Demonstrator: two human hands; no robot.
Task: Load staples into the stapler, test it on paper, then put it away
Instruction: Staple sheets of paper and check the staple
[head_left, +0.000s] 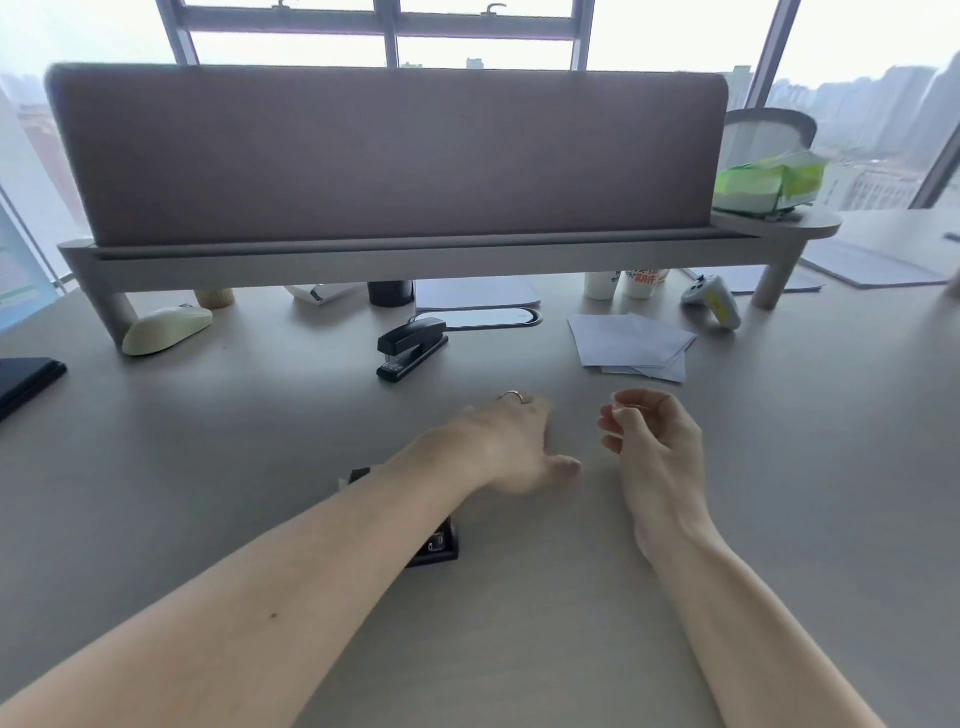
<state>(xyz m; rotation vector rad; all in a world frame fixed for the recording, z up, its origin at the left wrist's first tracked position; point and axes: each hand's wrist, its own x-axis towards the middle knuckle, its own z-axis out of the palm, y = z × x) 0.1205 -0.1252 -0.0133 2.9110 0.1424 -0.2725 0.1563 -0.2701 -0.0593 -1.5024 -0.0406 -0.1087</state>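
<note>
Head view shows my left hand (511, 441) low over the middle of the desk (779, 467), palm down, fingers spread loosely with nothing in them. I'd say it is reaching forward, since the black stapler (412, 347) lies straight ahead of it, a little nearer the far edge. My right hand (652, 439) sits just beside the left, knuckles out, fingers curled in toward the thumb. Something pale may be pinched at the fingertips (623, 408), perhaps a strip of staples, but it is too blurred to be sure, so I cannot tell whether that hand is closed on anything.

Under my left forearm lies a small black box (434, 545), mostly hidden. It looks open, with something shiny inside. I take it for the staple box, kept close to the near edge so refills are easy to reach.

The stapler rests shut, its nose angled toward the near-left, standing free in front of the shelf riser (363, 254). To its right, well apart, a loose fan of white paper sheets (631, 345) waits for the test. Farther left a pale computer mouse (166, 328) lies beside the riser's leg, and a white game controller (714, 301) is near the opposite leg. A green tissue pack (763, 182) sits on the riser's right end.

Loading seems not yet begun.
</note>
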